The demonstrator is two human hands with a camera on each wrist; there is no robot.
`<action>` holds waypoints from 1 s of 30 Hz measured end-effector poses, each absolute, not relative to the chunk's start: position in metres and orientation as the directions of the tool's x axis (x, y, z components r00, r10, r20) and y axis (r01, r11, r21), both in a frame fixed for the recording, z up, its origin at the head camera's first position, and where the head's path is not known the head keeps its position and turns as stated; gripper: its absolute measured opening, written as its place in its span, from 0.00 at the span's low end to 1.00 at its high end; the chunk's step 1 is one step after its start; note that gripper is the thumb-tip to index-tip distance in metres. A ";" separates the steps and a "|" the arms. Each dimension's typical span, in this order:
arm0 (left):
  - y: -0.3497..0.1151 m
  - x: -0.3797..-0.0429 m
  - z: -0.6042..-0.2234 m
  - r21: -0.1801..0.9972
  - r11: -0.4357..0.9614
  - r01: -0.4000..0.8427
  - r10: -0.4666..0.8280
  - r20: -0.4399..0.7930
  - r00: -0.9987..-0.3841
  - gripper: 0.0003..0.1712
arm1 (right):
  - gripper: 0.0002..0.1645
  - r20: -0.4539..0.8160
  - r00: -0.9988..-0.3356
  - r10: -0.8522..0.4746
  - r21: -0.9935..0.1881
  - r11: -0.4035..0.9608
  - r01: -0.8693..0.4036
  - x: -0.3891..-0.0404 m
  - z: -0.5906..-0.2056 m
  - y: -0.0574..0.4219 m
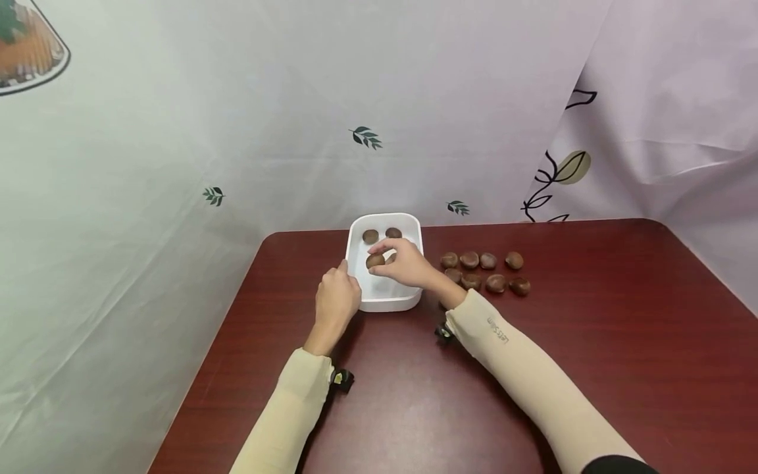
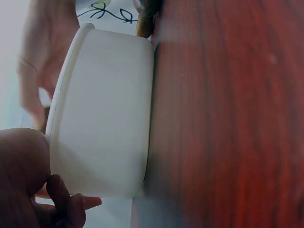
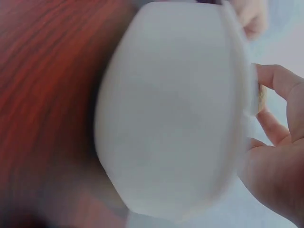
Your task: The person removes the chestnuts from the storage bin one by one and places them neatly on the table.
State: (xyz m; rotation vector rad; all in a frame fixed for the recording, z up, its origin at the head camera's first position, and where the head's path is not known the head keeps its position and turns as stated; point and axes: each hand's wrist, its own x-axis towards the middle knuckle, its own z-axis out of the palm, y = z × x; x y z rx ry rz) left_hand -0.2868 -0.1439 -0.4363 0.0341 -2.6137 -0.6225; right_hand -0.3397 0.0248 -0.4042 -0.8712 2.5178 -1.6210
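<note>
My left hand (image 1: 337, 296) grips the left wall of a white plastic tray (image 1: 387, 305), its fingers curled at the rim. Over the inside of the tray, my right hand (image 1: 408, 266) pinches a brown chestnut (image 1: 374, 261) between thumb and fingers. Two more chestnuts lie at the tray's far end, one at the left (image 1: 370, 236) and one at the right (image 1: 393, 233). Another brown chestnut (image 1: 391, 259) shows partly behind the right fingers. In the right wrist view the tray wall (image 3: 171, 109) hides most of the pinched chestnut.
To the right of the tray, several chestnuts (image 1: 495, 284) lie in loose rows on the dark red table (image 1: 592, 342). My right forearm partly covers the nearest ones. A pale patterned cloth (image 1: 296, 131) hangs behind the table's far edge.
</note>
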 end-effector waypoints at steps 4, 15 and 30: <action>-0.144 -0.287 -0.437 0.439 0.896 0.070 -0.133 0.416 -0.900 0.22 | 0.20 0.265 -0.840 -0.473 -0.838 0.317 -0.444 -0.328 -0.391 0.043; -0.145 -0.287 -0.437 0.441 0.895 0.074 -0.126 0.408 -0.904 0.23 | 0.20 0.249 -0.854 -0.458 -0.841 0.334 -0.425 -0.298 -0.377 0.110; -0.146 -0.286 -0.434 0.453 0.889 0.067 -0.125 0.382 -0.916 0.24 | 0.21 0.072 -0.939 -0.335 -0.800 0.543 -0.255 -0.274 -0.394 0.200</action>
